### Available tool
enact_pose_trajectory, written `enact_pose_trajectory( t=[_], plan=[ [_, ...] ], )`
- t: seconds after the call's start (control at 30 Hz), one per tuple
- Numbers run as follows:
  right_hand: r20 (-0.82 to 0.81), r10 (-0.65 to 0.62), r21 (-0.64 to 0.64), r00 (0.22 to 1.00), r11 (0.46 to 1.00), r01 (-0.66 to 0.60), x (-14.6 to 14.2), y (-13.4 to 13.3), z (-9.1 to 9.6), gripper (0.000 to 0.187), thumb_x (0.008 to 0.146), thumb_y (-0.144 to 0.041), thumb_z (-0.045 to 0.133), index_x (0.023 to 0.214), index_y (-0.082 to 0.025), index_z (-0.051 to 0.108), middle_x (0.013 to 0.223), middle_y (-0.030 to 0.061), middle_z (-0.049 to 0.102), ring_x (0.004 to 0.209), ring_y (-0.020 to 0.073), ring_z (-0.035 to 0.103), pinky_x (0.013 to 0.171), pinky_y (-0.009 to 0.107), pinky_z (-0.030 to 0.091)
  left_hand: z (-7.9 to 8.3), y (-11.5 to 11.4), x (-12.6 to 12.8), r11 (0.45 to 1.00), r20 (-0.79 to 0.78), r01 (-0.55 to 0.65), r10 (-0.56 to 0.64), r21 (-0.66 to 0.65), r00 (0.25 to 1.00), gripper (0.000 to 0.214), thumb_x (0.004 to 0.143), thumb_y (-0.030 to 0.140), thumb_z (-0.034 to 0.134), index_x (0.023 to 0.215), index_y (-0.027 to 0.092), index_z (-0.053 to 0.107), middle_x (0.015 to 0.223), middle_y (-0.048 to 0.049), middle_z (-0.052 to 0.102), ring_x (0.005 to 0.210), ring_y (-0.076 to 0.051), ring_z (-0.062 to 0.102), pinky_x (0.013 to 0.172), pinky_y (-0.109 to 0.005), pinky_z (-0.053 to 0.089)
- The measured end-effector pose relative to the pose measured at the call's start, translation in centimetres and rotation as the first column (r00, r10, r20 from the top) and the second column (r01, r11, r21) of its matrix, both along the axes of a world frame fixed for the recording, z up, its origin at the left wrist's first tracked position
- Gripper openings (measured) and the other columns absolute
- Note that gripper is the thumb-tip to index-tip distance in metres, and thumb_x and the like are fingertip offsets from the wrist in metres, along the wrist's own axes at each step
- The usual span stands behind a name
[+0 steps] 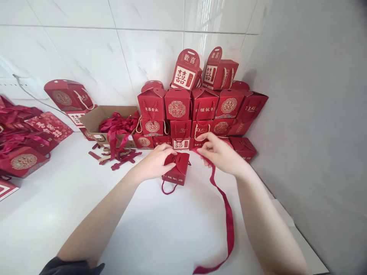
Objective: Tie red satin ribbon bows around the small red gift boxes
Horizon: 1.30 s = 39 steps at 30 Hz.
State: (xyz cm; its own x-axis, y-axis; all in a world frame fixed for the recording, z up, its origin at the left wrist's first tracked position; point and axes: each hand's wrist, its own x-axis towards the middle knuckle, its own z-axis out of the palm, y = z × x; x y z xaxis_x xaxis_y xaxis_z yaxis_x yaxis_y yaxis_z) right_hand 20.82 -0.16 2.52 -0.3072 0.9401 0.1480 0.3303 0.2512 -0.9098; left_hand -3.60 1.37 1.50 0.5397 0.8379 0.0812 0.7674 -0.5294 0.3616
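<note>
Pinching a red satin ribbon [228, 225], right hand [219, 152] firmly grasping it near the box; left hand [155, 164] clasping a red gift box [180, 175], fingers curled over its folded top, box upright on white counter [137, 236].

Desk [57, 214]: white, glossy | on it: stacked red gift boxes [177, 110] | open cardboard box [106, 118] | loose red ribbon strips [114, 160] | single red gift box [176, 172] | long red ribbon [228, 233]
</note>
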Motion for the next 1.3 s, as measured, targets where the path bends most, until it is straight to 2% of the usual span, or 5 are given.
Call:
enact_pose_trajectory(
  t=[0.17, 0.57, 0.83, 1.03, 1.3],
  plan=[
    [0.197, 0.058, -0.002, 0.979, 0.998, -0.059, -2.2, 1.1, -1.9, 0.022, 0.089, -0.029, 0.050, 0.110, -0.024, 0.047, 0.062, -0.0071, 0.054, 0.054, 0.0112, 0.049, 0.052, 0.023, 0.038, -1.8, 0.9, -0.1, 1.000, 0.011, 0.006, -0.006, -0.006, 1.000, 0.043, 0.084, 0.032, 0.055, 0.125, 0.020, 0.053, 0.128, -0.0101, 0.053, 0.120, -0.025, 0.051, 0.103, -0.039, 0.041],
    [0.251, 0.103, -0.008, 0.963, 0.995, -0.104, -3.2, 2.1, -3.6, 0.029, 0.087, -0.024, 0.050, 0.116, -0.023, 0.047, 0.063, -0.0065, 0.058, 0.059, 0.0133, 0.051, 0.063, 0.026, 0.038, -1.9, 1.0, 0.7, 0.999, 0.089, 0.040, -0.037, -0.029, 0.995, 0.036, 0.088, 0.032, 0.053, 0.121, 0.021, 0.062, 0.136, -0.0099, 0.049, 0.124, -0.025, 0.050, 0.106, -0.041, 0.039],
    [0.178, 0.132, 0.016, 0.975, 0.990, -0.137, -4.1, 2.1, -4.0, 0.032, 0.089, -0.027, 0.051, 0.120, -0.023, 0.045, 0.068, -0.0056, 0.060, 0.065, 0.0143, 0.056, 0.066, 0.028, 0.042, -2.3, 1.4, 1.1, 0.998, 0.187, 0.059, -0.058, 0.002, 0.981, 0.020, 0.090, 0.025, 0.048, 0.090, 0.018, 0.067, 0.115, -0.0080, 0.062, 0.107, -0.022, 0.060, 0.093, -0.036, 0.047],
    [0.086, 0.014, 0.179, 0.996, 0.983, -0.029, -4.0, 3.0, -5.0, 0.022, 0.094, -0.037, 0.046, 0.109, -0.022, 0.053, 0.113, 0.0063, 0.064, 0.105, 0.0194, 0.060, 0.095, 0.037, 0.042, -1.6, 1.1, 0.8, 0.988, 0.282, 0.134, -0.109, -0.074, 0.953, 0.015, 0.087, 0.025, 0.054, 0.087, 0.022, 0.068, 0.106, -0.0018, 0.066, 0.095, -0.017, 0.063, 0.086, -0.031, 0.049],
    [-0.261, 0.252, -0.078, 0.932, 0.957, -0.281, -3.2, 3.2, -4.9, 0.027, 0.089, -0.041, 0.059, 0.109, -0.024, 0.054, 0.084, -0.0003, 0.067, 0.079, 0.0152, 0.064, 0.077, 0.031, 0.049, 0.5, 0.5, 0.4, 0.984, 0.559, -0.105, 0.008, 0.142, 0.829, 0.019, 0.088, 0.029, 0.056, 0.094, 0.020, 0.071, 0.099, -0.0053, 0.067, 0.093, -0.017, 0.064, 0.083, -0.030, 0.052]
  ],
)
